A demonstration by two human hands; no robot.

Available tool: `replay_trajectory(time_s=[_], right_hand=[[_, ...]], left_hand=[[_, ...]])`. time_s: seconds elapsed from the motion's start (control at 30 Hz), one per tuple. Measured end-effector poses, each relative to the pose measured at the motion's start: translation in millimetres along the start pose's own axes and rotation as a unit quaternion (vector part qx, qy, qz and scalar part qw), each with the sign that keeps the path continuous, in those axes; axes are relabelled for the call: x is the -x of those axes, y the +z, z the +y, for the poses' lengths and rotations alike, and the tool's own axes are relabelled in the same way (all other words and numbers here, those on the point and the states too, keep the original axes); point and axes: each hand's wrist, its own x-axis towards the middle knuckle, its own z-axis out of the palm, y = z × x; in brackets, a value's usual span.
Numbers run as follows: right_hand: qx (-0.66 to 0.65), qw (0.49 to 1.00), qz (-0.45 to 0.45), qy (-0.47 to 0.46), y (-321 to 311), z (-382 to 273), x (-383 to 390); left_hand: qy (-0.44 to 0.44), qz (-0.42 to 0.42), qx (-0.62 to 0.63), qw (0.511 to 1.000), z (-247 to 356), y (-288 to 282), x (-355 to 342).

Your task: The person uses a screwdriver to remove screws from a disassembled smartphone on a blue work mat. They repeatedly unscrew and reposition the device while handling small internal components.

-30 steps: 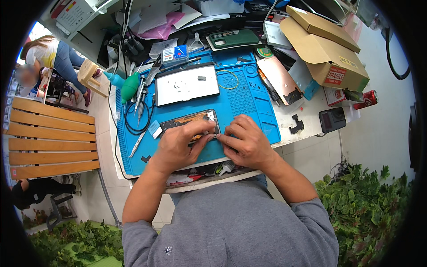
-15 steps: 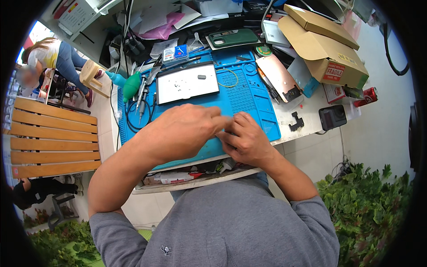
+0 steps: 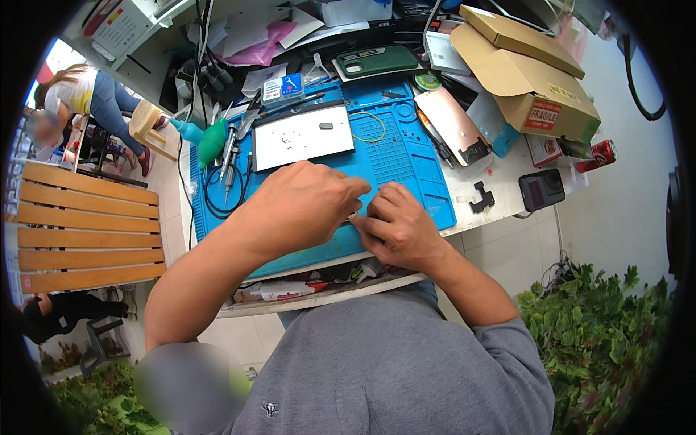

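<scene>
Both hands meet low on the blue mat (image 3: 406,156), close to the person's body. The thing they work on lies under them, so I cannot see it or say what it is. The left hand (image 3: 301,206) is raised a little, curled, knuckles up, and it covers most of that spot. The right hand (image 3: 399,225) lies just beside it, fingertips pinched together at the place where the hands touch. Something very small may be held there, but it is too tiny to tell. I cannot tell if the left hand holds anything either.

It looks like a small fiddly step, with both hands busy at one point. I think the next move needs slow, steady fingers and a light touch, so nothing little slips away.

Past the hands, on the mat, sits a white tray (image 3: 304,138) with tiny dark bits on it. Left of the tray lie a green blower (image 3: 212,142), thin tools (image 3: 230,156) and a black cable (image 3: 217,199). A yellow wire (image 3: 366,125) loops to the right of the tray. Off the mat, a pink phone back (image 3: 453,123) lies on the table. Farther right are brown boxes (image 3: 518,65), a black block (image 3: 541,188) and a red can (image 3: 602,152). A wooden bench (image 3: 80,225) stands off to the left.
</scene>
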Motion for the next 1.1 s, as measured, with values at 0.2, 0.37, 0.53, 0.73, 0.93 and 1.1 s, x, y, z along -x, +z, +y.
replay_trajectory(time_s=[0.2, 0.37, 0.53, 0.73, 0.93, 1.1], right_hand=[[-0.006, 1.000, 0.013, 0.000, -0.7, -1.4, -2.4], [-0.013, 0.999, 0.031, 0.017, 0.3, -2.1, -4.2], [0.003, 1.000, -0.014, 0.009, -2.5, -1.1, -2.2], [0.022, 0.999, -0.030, 0.005, -6.6, -1.4, -5.2], [0.009, 0.998, -0.009, 0.066, 1.1, -25.4, -0.7], [-0.010, 0.996, 0.010, 0.090, 2.2, -29.4, 6.0]], left_hand=[[-0.009, 0.027, 0.032, 0.999, -2.2, 0.5, 0.0], [0.070, 0.026, 0.029, 0.997, -9.6, 1.6, 0.8], [-0.015, 0.063, 0.047, 0.997, -5.9, 10.2, 0.4], [0.037, 0.115, 0.139, 0.983, -9.5, 22.0, 7.1], [-0.041, 0.314, 0.363, 0.876, -43.3, 79.8, 25.8], [-0.081, 0.484, 0.431, 0.757, -87.2, 50.8, 10.3]])
